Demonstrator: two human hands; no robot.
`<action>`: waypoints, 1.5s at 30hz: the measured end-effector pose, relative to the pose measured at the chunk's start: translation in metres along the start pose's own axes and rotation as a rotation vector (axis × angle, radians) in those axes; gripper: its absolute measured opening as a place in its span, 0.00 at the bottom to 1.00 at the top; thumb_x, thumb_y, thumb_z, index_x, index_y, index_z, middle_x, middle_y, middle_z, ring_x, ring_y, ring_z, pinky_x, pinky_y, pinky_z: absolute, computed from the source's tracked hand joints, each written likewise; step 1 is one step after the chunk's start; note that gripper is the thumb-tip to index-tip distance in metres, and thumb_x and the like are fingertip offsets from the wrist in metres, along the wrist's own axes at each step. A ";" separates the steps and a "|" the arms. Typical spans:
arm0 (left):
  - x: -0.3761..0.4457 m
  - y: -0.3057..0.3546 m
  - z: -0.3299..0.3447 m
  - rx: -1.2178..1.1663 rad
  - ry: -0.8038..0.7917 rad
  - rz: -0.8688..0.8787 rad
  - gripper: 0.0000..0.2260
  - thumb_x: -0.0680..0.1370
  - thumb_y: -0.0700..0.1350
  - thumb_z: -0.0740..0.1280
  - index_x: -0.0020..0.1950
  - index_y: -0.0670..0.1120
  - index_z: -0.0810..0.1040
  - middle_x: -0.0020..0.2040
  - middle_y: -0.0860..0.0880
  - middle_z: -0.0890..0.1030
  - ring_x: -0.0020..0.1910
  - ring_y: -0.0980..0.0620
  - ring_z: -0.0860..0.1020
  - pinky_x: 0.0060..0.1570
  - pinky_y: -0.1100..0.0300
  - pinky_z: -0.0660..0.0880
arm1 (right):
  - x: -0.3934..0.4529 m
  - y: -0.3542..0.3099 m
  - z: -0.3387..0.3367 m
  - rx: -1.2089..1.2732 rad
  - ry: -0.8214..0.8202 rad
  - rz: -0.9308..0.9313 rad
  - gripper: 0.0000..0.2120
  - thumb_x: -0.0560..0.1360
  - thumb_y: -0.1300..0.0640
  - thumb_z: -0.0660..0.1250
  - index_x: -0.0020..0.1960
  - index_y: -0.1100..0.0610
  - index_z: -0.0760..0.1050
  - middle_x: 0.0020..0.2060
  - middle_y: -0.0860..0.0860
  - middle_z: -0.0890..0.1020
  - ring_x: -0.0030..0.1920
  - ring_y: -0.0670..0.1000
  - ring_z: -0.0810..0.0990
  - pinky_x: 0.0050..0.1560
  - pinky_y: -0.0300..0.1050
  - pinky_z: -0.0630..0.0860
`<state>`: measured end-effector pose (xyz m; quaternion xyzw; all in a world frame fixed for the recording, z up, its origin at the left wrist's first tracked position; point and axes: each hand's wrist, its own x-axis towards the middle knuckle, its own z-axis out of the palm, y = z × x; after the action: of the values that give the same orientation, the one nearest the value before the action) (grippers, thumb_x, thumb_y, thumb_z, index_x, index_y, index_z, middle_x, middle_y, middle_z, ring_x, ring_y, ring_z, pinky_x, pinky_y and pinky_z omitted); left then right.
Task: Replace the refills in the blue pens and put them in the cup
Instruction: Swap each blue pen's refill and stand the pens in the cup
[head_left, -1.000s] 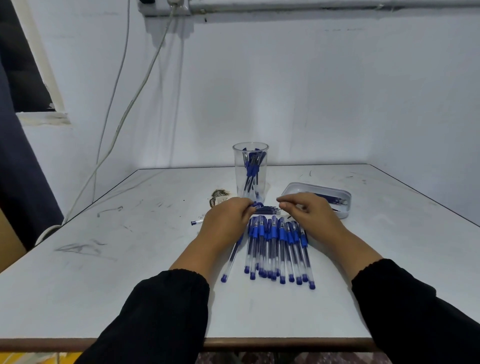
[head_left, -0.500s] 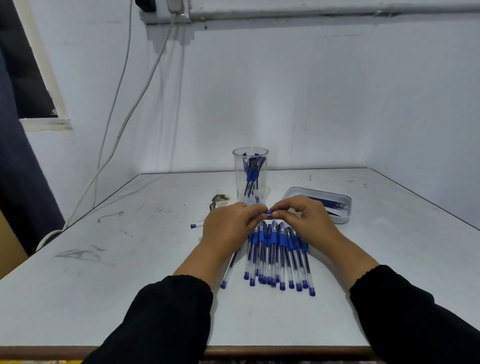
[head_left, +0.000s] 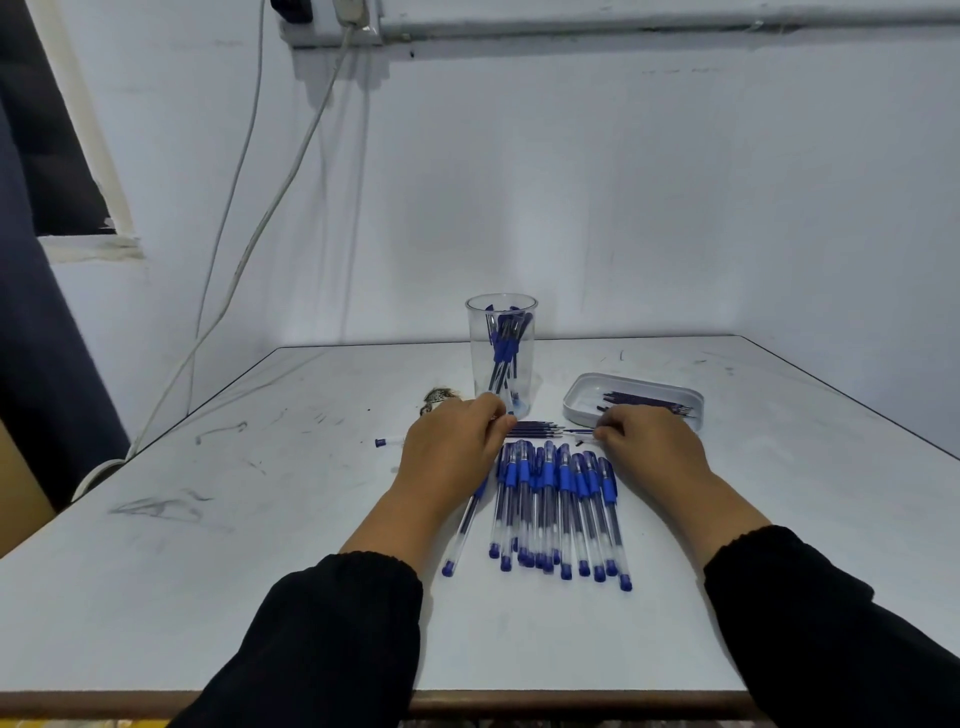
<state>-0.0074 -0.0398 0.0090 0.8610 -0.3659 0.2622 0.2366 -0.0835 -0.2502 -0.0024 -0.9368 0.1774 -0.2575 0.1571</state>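
a few blue pens already stand in the tall clear plastic cup (head_left: 502, 353) in the middle of the frame, so i think the job is only partly done. a long row of clear pens with blue grips (head_left: 558, 506) lies on the white table (head_left: 260, 519) below the hands, waiting. thin dark refills (head_left: 535, 428) lie between the hands, and more sit in the white tray (head_left: 582, 400) at the right. the left hand (head_left: 449, 452) is curled over something i cannot see. the right hand (head_left: 652, 447) pinches a thin piece, too small to name.
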 end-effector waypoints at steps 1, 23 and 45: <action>0.000 0.001 0.000 0.004 -0.002 -0.007 0.11 0.81 0.54 0.58 0.53 0.50 0.76 0.41 0.53 0.77 0.39 0.53 0.74 0.38 0.55 0.75 | 0.000 -0.001 0.000 -0.036 0.000 -0.006 0.11 0.79 0.53 0.61 0.50 0.53 0.81 0.45 0.49 0.83 0.45 0.50 0.78 0.40 0.44 0.72; 0.003 0.002 0.008 -0.142 0.015 0.134 0.11 0.80 0.43 0.62 0.61 0.44 0.78 0.53 0.48 0.81 0.52 0.50 0.72 0.51 0.61 0.66 | -0.011 -0.054 -0.002 0.403 -0.014 -0.090 0.21 0.78 0.40 0.59 0.45 0.54 0.82 0.34 0.49 0.81 0.37 0.49 0.79 0.43 0.48 0.76; 0.000 0.003 0.004 -0.026 0.148 0.190 0.08 0.77 0.41 0.67 0.55 0.43 0.80 0.45 0.47 0.83 0.43 0.47 0.76 0.42 0.54 0.72 | -0.010 -0.054 0.000 0.852 -0.136 -0.032 0.05 0.75 0.55 0.70 0.48 0.45 0.78 0.42 0.47 0.83 0.45 0.47 0.82 0.51 0.42 0.77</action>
<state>-0.0090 -0.0442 0.0069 0.7977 -0.4306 0.3415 0.2484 -0.0776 -0.1980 0.0143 -0.8058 0.0298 -0.2476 0.5371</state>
